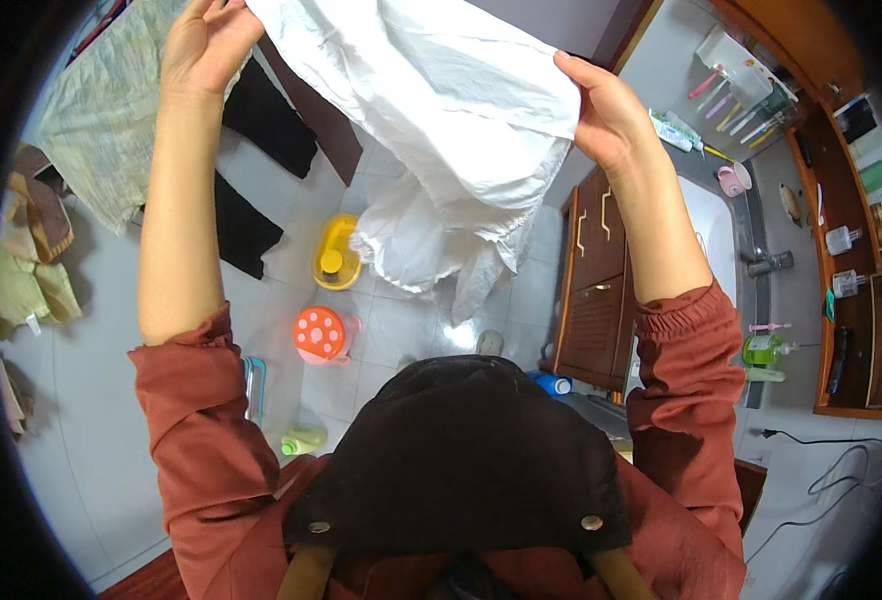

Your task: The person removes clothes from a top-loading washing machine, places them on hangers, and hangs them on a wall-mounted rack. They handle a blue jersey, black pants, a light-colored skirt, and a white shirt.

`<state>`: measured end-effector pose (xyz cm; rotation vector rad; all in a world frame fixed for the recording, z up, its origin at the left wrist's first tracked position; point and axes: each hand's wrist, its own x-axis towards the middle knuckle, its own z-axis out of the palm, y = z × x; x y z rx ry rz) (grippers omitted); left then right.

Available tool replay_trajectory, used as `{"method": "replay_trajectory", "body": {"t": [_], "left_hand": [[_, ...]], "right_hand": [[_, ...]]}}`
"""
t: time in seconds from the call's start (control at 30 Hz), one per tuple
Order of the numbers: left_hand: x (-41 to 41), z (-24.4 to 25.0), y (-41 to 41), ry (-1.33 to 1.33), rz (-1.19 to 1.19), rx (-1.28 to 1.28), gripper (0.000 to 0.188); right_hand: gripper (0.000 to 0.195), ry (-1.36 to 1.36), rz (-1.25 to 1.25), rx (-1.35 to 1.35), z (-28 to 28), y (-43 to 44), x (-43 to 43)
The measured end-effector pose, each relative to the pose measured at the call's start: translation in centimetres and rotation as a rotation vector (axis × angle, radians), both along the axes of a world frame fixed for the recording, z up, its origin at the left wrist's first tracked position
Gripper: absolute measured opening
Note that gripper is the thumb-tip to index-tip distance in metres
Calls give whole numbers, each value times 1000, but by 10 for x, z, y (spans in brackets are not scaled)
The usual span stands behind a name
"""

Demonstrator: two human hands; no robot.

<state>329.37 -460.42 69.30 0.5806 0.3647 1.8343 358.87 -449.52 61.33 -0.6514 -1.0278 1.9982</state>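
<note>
A large white cloth [441, 112] hangs in folds between my two raised hands, its gathered lower edge dangling above the tiled floor. My left hand [212, 45] grips it at the top left, where the fingertips run out of the picture. On the other side, my right hand [602, 109] pinches the cloth's right edge between thumb and fingers. Behind my left forearm hang a pale patterned cloth [110, 120] and black garments [268, 120]. A dark brown strip of fabric [317, 112] shows between the black garments and the white cloth.
On the floor stand a yellow basin [337, 251], an orange stool with pink dots [319, 335], a green bottle [303, 441] and a blue bottle [549, 383]. To the right are a brown cabinet [594, 285], a white sink [711, 225] and a pink cup [733, 180]. Garments [32, 247] hang far left.
</note>
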Motion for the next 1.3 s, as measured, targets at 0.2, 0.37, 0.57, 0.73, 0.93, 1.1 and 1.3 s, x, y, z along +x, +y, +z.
{"method": "replay_trajectory", "body": {"t": [0.2,0.37,0.57,0.73,0.93,1.1,1.3], "left_hand": [[-78,-28,5,320,117,-21,46],[-28,27,-15,300,-564,352,33],[72,49,5,157,-396,307,10],[81,69,2,205,-465,321,8],[58,50,-1,406,-450,241,14],[55,66,-38,848,-345,177,45],[4,62,-74,1717,286,-238,54]], "right_hand": [[23,-89,75,148,-12,1,-12],[27,-581,-211,717,-36,11,-7],[31,-491,-244,654,-56,-81,1],[25,-565,-166,945,-96,-121,-53],[27,-370,408,739,-29,-82,-35],[60,-331,79,1014,12,-61,-71],[43,-449,489,856,25,-87,-139]]}}
